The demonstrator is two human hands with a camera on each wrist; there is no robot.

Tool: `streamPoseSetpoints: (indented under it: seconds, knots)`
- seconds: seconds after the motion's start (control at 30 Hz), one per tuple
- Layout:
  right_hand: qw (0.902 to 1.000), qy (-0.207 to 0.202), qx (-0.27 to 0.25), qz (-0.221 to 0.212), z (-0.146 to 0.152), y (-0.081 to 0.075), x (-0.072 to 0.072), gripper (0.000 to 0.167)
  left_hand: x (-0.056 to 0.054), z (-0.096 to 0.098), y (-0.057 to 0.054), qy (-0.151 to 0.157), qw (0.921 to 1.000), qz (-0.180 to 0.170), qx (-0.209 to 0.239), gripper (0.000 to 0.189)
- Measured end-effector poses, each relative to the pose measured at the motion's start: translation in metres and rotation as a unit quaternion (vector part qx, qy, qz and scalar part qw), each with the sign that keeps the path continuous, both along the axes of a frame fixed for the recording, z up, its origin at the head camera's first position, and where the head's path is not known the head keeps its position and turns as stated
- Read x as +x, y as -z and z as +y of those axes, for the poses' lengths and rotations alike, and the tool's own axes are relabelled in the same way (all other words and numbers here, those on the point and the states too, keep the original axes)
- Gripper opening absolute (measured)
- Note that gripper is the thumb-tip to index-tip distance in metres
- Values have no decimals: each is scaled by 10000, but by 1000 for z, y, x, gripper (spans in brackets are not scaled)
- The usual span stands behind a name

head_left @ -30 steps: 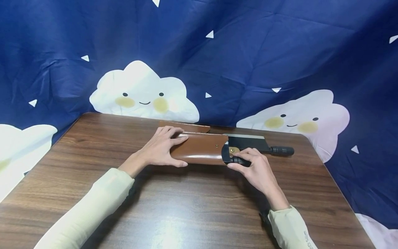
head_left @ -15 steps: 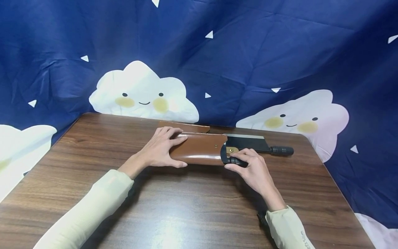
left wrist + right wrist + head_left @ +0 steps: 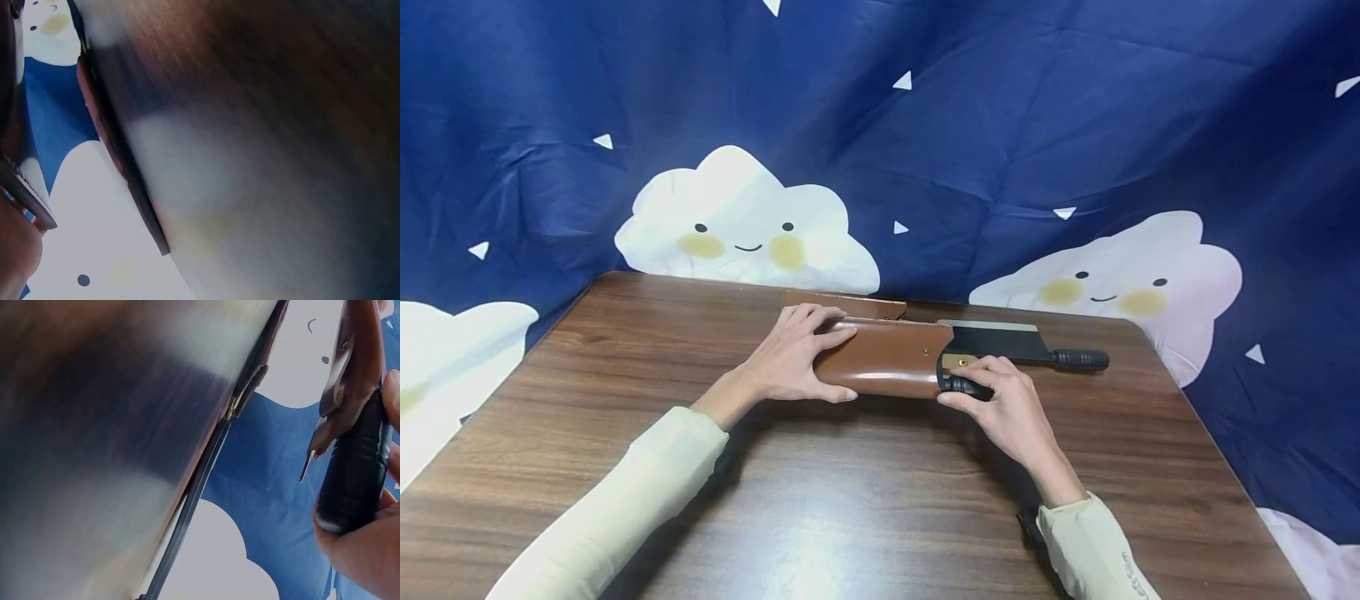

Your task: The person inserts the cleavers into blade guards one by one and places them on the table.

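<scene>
In the head view a glossy brown leather sheath (image 3: 880, 358) is held above the table's middle. My left hand (image 3: 790, 354) grips its left end, thumb along the lower edge and fingers over the top. At the mouth on the right, my right hand (image 3: 1015, 408) pinches the black ridged handle (image 3: 967, 387) of a knife. The knife's blade is hidden inside the sheath. A tan strap with a snap (image 3: 955, 362) sticks out beside the handle. The right wrist view shows the handle (image 3: 356, 469) close up, with fingers curled round it.
Behind the held sheath, a black cleaver (image 3: 992, 340) with a pale edge lies on the wooden table (image 3: 850, 500), its handle to the right. Another brown sheath (image 3: 846, 305) lies near the back edge. A blue cloud-print curtain (image 3: 962, 150) hangs behind the table.
My right hand and the knife handle have shifted slightly left towards the sheath. Less of the dark blade shows at its mouth. The left hand stays about where it was.
</scene>
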State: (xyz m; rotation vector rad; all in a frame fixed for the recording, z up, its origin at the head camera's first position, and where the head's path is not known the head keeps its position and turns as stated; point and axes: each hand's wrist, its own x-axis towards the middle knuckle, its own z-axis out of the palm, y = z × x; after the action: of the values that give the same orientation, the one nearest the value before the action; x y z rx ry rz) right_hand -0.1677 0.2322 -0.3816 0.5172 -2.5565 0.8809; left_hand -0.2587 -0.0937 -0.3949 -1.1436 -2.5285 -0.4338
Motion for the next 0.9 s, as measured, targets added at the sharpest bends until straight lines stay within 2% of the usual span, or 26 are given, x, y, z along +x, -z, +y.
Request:
streamPoseSetpoints:
  seconds: [0.3, 0.9]
  knots:
    - [10000, -13, 4, 24, -1, -1, 0, 39, 1, 4, -3, 31, 9999, 137, -35, 94]
    - [10000, -62, -53, -15, -2, -2, 1, 39, 4, 8, -3, 64, 9998, 161, 81, 91]
